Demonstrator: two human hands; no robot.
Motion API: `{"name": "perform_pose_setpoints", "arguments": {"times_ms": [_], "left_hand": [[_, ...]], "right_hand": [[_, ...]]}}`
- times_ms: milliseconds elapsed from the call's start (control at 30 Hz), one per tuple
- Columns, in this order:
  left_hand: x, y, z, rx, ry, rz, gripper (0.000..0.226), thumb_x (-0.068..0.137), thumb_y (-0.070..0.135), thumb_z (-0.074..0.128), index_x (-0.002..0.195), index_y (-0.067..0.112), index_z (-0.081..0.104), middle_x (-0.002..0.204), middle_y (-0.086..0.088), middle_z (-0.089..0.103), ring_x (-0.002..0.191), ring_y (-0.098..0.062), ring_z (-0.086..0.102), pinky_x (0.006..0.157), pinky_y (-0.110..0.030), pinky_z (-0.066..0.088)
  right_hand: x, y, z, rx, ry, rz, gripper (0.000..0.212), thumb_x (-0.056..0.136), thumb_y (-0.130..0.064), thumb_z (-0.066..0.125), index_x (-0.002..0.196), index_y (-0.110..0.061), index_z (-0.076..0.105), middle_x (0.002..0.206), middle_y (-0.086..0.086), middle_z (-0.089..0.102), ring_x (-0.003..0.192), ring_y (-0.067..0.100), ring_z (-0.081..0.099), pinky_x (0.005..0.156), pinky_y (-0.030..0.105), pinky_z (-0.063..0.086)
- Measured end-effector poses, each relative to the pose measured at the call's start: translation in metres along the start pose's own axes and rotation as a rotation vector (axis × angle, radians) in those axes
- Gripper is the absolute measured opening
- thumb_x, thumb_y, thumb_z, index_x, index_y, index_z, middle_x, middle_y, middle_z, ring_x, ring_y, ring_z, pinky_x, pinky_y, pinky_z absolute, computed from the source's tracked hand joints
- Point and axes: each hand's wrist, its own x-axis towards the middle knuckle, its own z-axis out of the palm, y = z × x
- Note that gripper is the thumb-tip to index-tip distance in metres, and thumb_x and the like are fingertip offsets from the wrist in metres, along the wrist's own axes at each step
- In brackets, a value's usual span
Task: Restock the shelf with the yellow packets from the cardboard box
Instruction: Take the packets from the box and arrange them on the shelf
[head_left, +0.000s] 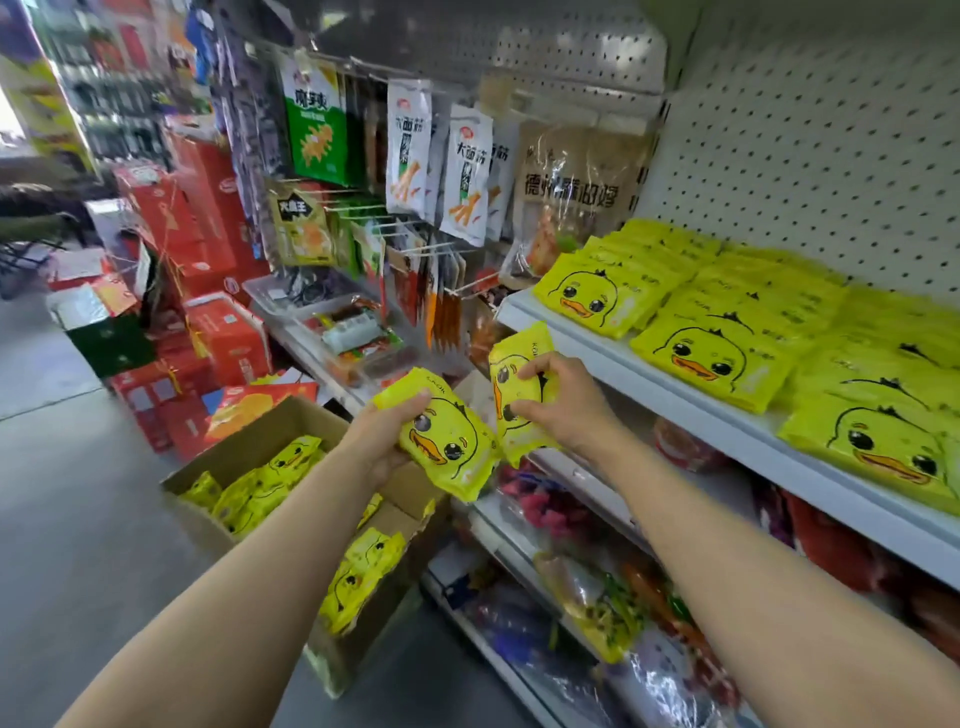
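Note:
My left hand (382, 434) grips a yellow duck-face packet (447, 441) from below, over the open cardboard box (260, 436). My right hand (558, 400) pinches a second yellow packet (511, 364) held upright just in front of the white shelf (649, 384). Several more yellow packets (260, 483) lie inside the box, and some stick out at its near corner (358, 577). Rows of the same yellow packets (727, 332) lie flat on the shelf at the right.
Snack bags (462, 171) hang on pegboard hooks above clear trays (332, 322). Red cartons (208, 291) are stacked on the floor at the left. Lower shelves (597, 587) hold mixed colourful bags. Grey floor (78, 519) lies left of the box.

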Motion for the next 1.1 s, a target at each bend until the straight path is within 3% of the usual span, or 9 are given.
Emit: {"name": "perform_pose_setpoints", "arguments": {"times_ms": [100, 233, 300, 400, 533, 667, 900, 967, 1100], "left_hand": [[-0.015, 0.011, 0.034, 0.036, 0.021, 0.098, 0.041, 0.079, 0.031, 0.080, 0.115, 0.021, 0.064, 0.100, 0.001, 0.074, 0.092, -0.019, 0.069, 0.080, -0.036, 0.054], [-0.031, 0.024, 0.080, -0.026, -0.004, 0.168, 0.031, 0.084, 0.023, 0.076, 0.111, 0.017, 0.062, 0.099, -0.005, 0.073, 0.078, -0.020, 0.069, 0.052, -0.025, 0.053], [-0.040, 0.027, 0.105, -0.101, -0.012, 0.159, 0.034, 0.082, 0.020, 0.077, 0.113, 0.015, 0.062, 0.102, -0.009, 0.074, 0.082, -0.026, 0.071, 0.064, -0.035, 0.060], [-0.053, 0.026, 0.145, -0.126, -0.047, 0.172, 0.028, 0.083, 0.017, 0.076, 0.109, 0.015, 0.064, 0.101, -0.009, 0.074, 0.081, -0.022, 0.072, 0.068, -0.035, 0.060], [-0.069, 0.018, 0.198, -0.110, -0.188, 0.153, 0.040, 0.084, 0.011, 0.074, 0.121, 0.004, 0.059, 0.106, -0.012, 0.073, 0.082, -0.022, 0.073, 0.063, -0.036, 0.062], [-0.085, 0.014, 0.239, -0.177, -0.285, 0.036, 0.033, 0.084, 0.002, 0.070, 0.116, 0.001, 0.061, 0.099, -0.012, 0.073, 0.080, -0.023, 0.071, 0.059, -0.033, 0.061], [-0.101, 0.010, 0.280, -0.192, -0.573, -0.128, 0.015, 0.087, 0.000, 0.059, 0.096, 0.011, 0.065, 0.083, -0.005, 0.075, 0.075, -0.020, 0.071, 0.068, -0.031, 0.059], [-0.105, 0.007, 0.288, -0.227, -0.655, -0.132, 0.022, 0.086, -0.004, 0.059, 0.104, 0.008, 0.064, 0.091, -0.009, 0.075, 0.076, -0.021, 0.073, 0.062, -0.032, 0.061], [-0.109, 0.001, 0.300, -0.225, -0.794, -0.169, 0.040, 0.083, -0.006, 0.062, 0.118, 0.011, 0.055, 0.095, -0.010, 0.075, 0.079, -0.020, 0.073, 0.074, -0.036, 0.060]], "right_hand": [[-0.008, -0.005, -0.042, 0.037, 0.013, -0.071, 0.061, 0.075, -0.012, 0.082, 0.122, -0.042, 0.056, 0.138, -0.004, 0.052, 0.131, 0.013, 0.046, 0.105, 0.031, 0.039], [-0.020, -0.006, -0.102, 0.128, 0.106, -0.089, 0.098, 0.073, -0.013, 0.085, 0.152, -0.034, 0.031, 0.153, -0.010, 0.037, 0.137, 0.006, 0.037, 0.111, 0.027, 0.033], [-0.028, -0.005, -0.129, 0.158, 0.190, -0.046, 0.102, 0.071, -0.018, 0.088, 0.154, -0.028, 0.029, 0.150, -0.005, 0.042, 0.133, 0.011, 0.045, 0.110, 0.031, 0.039], [-0.042, -0.004, -0.173, 0.243, 0.307, -0.007, 0.079, 0.073, -0.011, 0.086, 0.141, -0.019, 0.047, 0.127, -0.001, 0.063, 0.105, 0.012, 0.061, 0.089, 0.022, 0.053], [-0.056, 0.008, -0.226, 0.308, 0.421, 0.004, 0.049, 0.073, -0.010, 0.085, 0.113, -0.027, 0.063, 0.104, -0.005, 0.072, 0.094, 0.013, 0.069, 0.092, 0.041, 0.056], [-0.069, 0.016, -0.261, 0.310, 0.530, 0.041, 0.043, 0.074, -0.011, 0.083, 0.104, -0.033, 0.063, 0.104, -0.007, 0.071, 0.098, 0.013, 0.068, 0.095, 0.040, 0.054], [-0.098, 0.020, -0.307, 0.410, 0.675, 0.131, 0.042, 0.073, -0.012, 0.084, 0.112, -0.018, 0.068, 0.101, 0.000, 0.076, 0.093, 0.022, 0.073, 0.090, 0.050, 0.057], [-0.109, 0.021, -0.314, 0.425, 0.728, 0.162, 0.050, 0.069, -0.015, 0.088, 0.112, -0.022, 0.065, 0.104, -0.002, 0.075, 0.095, 0.022, 0.073, 0.089, 0.052, 0.057], [-0.133, 0.016, -0.320, 0.441, 0.829, 0.174, 0.052, 0.067, -0.018, 0.089, 0.105, -0.039, 0.061, 0.112, -0.006, 0.071, 0.099, 0.021, 0.072, 0.090, 0.052, 0.056]]}}
